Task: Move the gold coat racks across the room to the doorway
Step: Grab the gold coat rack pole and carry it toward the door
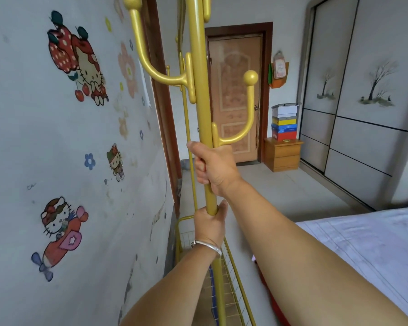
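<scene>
A gold coat rack (201, 95) stands upright right in front of me, its thick pole running from top to bottom of the head view, with ball-tipped hooks curving left and right. My right hand (213, 167) is wrapped around the pole just under the lower right hook. My left hand (210, 224), a silver bracelet at its wrist, grips the same pole a little lower. A wire basket base (231, 267) in gold sits at the pole's foot. Behind it a thinner gold pole (186, 109) rises close to the wall.
A wall with cartoon stickers (76, 114) runs close on my left, ending at a brown door frame (160, 102). A closed wooden door (236, 97) lies ahead, with a nightstand (282, 156) bearing stacked boxes. Sliding wardrobe doors (363, 114) fill the right; a bed (368, 250) lies at lower right.
</scene>
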